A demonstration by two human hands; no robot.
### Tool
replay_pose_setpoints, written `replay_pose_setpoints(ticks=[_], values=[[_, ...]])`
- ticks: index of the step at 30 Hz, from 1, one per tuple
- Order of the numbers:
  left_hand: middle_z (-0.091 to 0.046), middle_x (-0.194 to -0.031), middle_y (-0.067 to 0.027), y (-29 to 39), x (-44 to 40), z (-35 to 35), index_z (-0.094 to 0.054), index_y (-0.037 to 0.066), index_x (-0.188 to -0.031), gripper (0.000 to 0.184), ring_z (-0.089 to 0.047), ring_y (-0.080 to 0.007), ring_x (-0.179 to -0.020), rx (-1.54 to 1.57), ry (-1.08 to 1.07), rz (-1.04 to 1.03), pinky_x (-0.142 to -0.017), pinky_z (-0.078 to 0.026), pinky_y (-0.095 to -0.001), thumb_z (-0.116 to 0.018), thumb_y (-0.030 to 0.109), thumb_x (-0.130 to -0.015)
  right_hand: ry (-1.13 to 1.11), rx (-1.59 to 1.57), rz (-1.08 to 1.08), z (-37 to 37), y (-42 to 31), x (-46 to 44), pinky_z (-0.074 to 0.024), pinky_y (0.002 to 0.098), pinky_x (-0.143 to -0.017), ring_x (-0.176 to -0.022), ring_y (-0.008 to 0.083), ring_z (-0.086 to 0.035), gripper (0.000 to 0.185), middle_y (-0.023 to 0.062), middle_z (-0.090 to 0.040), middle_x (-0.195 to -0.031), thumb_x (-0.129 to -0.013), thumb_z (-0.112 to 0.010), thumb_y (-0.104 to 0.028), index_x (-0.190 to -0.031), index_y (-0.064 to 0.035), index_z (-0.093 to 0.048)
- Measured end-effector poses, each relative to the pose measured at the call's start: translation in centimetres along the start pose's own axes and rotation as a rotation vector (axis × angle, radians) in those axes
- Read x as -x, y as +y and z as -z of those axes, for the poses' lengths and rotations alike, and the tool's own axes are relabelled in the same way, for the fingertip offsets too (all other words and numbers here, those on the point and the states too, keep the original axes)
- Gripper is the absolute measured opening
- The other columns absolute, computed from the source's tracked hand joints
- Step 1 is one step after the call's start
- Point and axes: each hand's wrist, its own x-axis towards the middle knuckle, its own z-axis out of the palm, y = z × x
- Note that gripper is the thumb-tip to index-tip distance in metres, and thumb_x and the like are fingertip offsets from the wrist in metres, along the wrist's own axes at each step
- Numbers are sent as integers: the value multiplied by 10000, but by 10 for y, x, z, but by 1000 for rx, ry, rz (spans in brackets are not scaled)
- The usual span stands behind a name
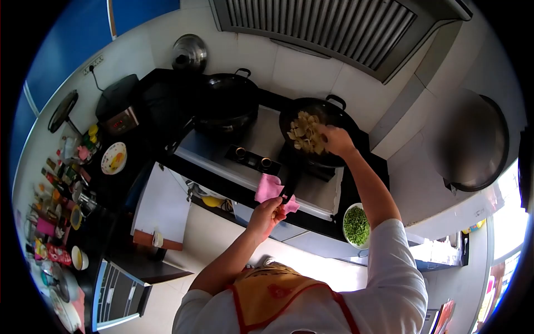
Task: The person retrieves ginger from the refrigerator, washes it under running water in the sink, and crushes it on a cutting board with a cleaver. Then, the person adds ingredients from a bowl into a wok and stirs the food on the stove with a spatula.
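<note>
My left hand (266, 218) is wrapped round the dark handle of the right wok (328, 114), with a pink cloth (268, 187) bunched at the grip. Inside that wok lies a heap of pale brown sliced food (305, 133). My right hand (336, 140) is over the wok, at the right edge of the heap. Its fingers are dim against the dark wok, and I cannot make out whether they hold anything. A bowl of chopped greens (356, 225) sits on the counter below my right forearm.
A second wok (229, 94) stands on the left burner of the stove (261, 133). Left are a rice cooker (118, 108), a bowl with yellow contents (114, 158) and several bottles. A cabinet door (161, 206) hangs open. A large round lid or pan (478, 145) hangs at right.
</note>
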Motion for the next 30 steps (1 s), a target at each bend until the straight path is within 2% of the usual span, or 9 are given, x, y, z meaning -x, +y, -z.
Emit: replay_pose_setpoints(ticks=[2, 5, 10, 15, 17, 24, 27, 29, 30], values=[[-566, -744, -2, 0, -1, 1, -595, 86, -817, 150, -541, -101, -659, -3, 3, -5, -661, -461, -253, -595, 231, -854, -9, -34, 84, 10, -17, 3, -479, 424, -641, -758, 338, -593, 257, 147, -597, -818, -714, -593, -153, -963, -124, -536], [-566, -743, -3, 0, -1, 2, -596, 89, -819, 140, -544, -102, -668, -3, -14, 3, -652, -465, -257, -597, 225, -851, -99, -105, 138, 71, -40, 19, -475, 411, -611, -706, 331, -590, 231, 142, -591, -769, -712, -596, -149, -932, -122, -532], [-568, -739, -4, 2, -1, 0, -601, 89, -817, 130, -546, -102, -673, 11, -1, 26, -651, -464, -257, -600, 216, -849, -106, -102, 201, 151, -91, 52, -452, 393, -516, -584, 292, -569, 135, 116, -546, -615, -699, -591, -126, -817, -106, -528], [-572, -739, -3, 1, -2, 3, -605, 86, -819, 130, -547, -102, -674, 14, -21, 40, -651, -463, -255, -598, 212, -851, -176, -60, 188, 88, -76, 56, -452, 405, -499, -562, 300, -577, 134, 118, -566, -632, -682, -587, -112, -803, -108, -531], [-572, -739, -3, 2, 0, 1, -605, 84, -820, 132, -547, -102, -674, 11, -16, 36, -651, -464, -255, -598, 212, -852, -52, 38, 112, 66, -54, 46, -464, 411, -518, -598, 307, -590, 141, 134, -574, -651, -691, -585, -117, -821, -110, -533], [-572, -749, -10, 1, 0, 2, -601, 76, -829, 143, -548, -106, -675, -9, 7, 27, -642, -472, -253, -586, 215, -861, 22, 74, -185, 39, 10, 13, -491, 414, -610, -727, 342, -595, 254, 152, -588, -840, -691, -613, -106, -943, -116, -585], [-572, -741, -10, 3, 1, 0, -601, 76, -824, 144, -548, -106, -683, -16, 14, 25, -648, -470, -254, -584, 214, -861, 83, 52, -34, -1, 24, 6, -494, 412, -614, -727, 357, -593, 240, 151, -592, -882, -690, -631, -126, -927, -118, -599], [-595, -771, -35, 4, 0, 2, -612, 72, -825, 140, -548, -121, -714, 8, -3, 44, -700, -451, -254, -573, 198, -873, 47, 30, -2, -3, 7, 8, -494, 398, -629, -736, 337, -600, 195, 126, -608, -872, -686, -635, -128, -879, -112, -609], [-595, -771, -35, 4, 0, 2, -612, 72, -825, 140, -548, -121, -714, 5, -5, 50, -700, -451, -254, -573, 198, -873, -58, -97, 62, 2, -1, 15, -481, 395, -620, -737, 327, -587, 178, 130, -583, -836, -676, -632, -101, -853, -97, -606]])
